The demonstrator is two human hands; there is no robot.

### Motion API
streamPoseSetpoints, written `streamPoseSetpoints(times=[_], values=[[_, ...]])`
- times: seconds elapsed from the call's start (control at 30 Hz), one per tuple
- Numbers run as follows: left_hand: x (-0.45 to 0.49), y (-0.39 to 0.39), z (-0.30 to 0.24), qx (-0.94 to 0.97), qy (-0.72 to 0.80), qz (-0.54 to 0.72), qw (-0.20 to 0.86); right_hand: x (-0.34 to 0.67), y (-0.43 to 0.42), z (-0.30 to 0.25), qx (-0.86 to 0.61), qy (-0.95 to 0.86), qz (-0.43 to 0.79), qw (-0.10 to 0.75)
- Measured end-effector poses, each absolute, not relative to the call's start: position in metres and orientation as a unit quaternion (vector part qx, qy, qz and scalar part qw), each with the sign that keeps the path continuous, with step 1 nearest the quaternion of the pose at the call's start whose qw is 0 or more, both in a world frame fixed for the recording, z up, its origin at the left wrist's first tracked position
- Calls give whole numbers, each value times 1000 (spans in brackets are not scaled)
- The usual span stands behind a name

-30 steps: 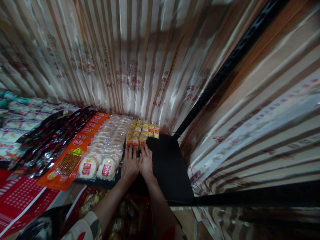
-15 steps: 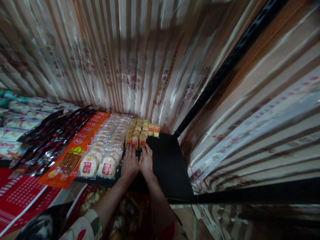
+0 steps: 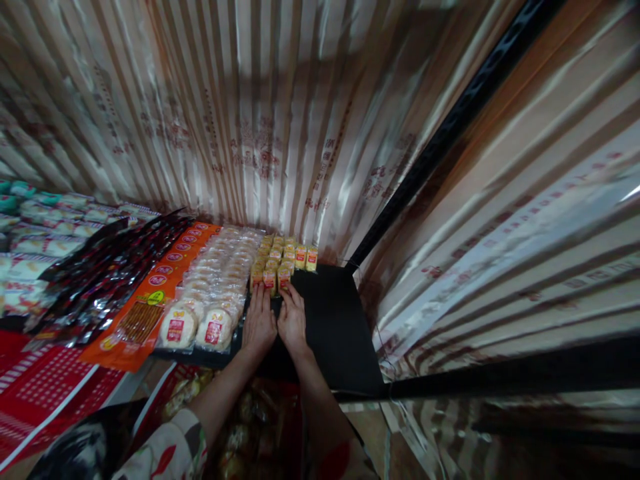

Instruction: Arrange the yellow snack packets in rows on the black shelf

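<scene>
Small yellow-wrapped snack packets (image 3: 275, 257) with red labels stand in close rows on the black shelf (image 3: 335, 327). My left hand (image 3: 260, 323) reaches in from below with its fingers stretched out, and the fingertips touch the front of the left and middle packets. Close beside it, my right hand (image 3: 293, 321) is also open, its fingertips against the front packet on the right. Neither hand is wrapped round a packet. Just left of my left hand lie two rows of clear-wrapped round white crackers (image 3: 215, 327) with red labels.
Farther left are an orange bag of stick snacks (image 3: 143, 320), dark shiny packs (image 3: 110, 280) and white packs (image 3: 47, 247). Below the shelf, a red basket (image 3: 45, 393) and wrapped goods (image 3: 240, 440) show. A black post (image 3: 425, 160) rises at the right, before striped curtains (image 3: 280, 120).
The view has shifted very slightly. Both hands stay at the front of the yellow packets, with hardly any visible movement.
</scene>
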State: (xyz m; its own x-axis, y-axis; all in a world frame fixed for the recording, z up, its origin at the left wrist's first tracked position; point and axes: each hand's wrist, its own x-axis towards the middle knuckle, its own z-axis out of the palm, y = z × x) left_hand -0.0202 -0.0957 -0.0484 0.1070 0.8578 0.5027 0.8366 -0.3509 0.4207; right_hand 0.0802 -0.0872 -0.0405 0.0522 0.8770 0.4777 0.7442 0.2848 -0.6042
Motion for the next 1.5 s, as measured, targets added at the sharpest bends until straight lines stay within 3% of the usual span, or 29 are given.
streamPoseSetpoints(times=[0.23, 0.43, 0.57, 0.7, 0.83, 1.17, 1.37, 1.5], values=[[-22, -104, -32, 766, 523, 373, 25, 79, -107, -28, -578, -681, 102, 438], [-54, -174, -32, 765, 467, 434, 94, 73, -165, -18, -518, -731, 169, 411], [-96, -236, -52, 766, 474, 411, 142, 58, -204, -22, -452, -808, 228, 301], [-134, -264, -77, 762, 555, 278, 185, 32, -229, -45, -429, -843, 294, 138], [-163, -257, -91, 724, 663, 129, 137, 10, -243, -74, -436, -822, 366, 3], [-183, -241, -114, 669, 741, -9, 62, -34, -264, -95, -501, -741, 447, 21], [-179, -246, -100, 679, 731, 57, 30, -22, -271, -82, -524, -717, 450, 90], [-166, -254, -82, 697, 695, 149, 98, -9, -271, -69, -549, -704, 428, 140]])
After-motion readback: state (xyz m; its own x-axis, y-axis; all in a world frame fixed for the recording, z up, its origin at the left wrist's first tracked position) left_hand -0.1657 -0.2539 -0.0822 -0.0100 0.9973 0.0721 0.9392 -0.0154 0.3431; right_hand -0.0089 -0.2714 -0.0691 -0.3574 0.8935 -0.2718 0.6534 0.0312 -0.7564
